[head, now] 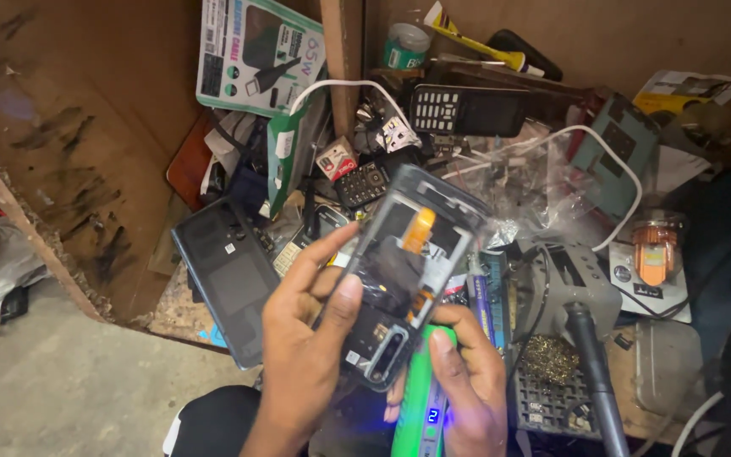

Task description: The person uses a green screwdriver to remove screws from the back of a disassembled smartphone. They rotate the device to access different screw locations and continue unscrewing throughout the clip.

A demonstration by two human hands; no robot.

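Glossy plastic, bare board and rough wood

The opened phone (pixel 408 271) shows a translucent plastic frame, glossy dark inner parts and an orange flex strip. Below it, the green tool (pixel 420 398) looks like smooth, shiny plastic. Left of the phone lies a dark back cover (pixel 226 271) with a dull sheen; further left, the wooden board (pixel 69 127) is rough and stained. Right of the phone, a crinkled clear plastic bag (pixel 526 182) glints.

Green-white cable package (pixel 260 52) top left; green tool's blue display (pixel 434 415)

Green tool (pixel 420 398) (orange-ribboned phone (pixel 399 271))
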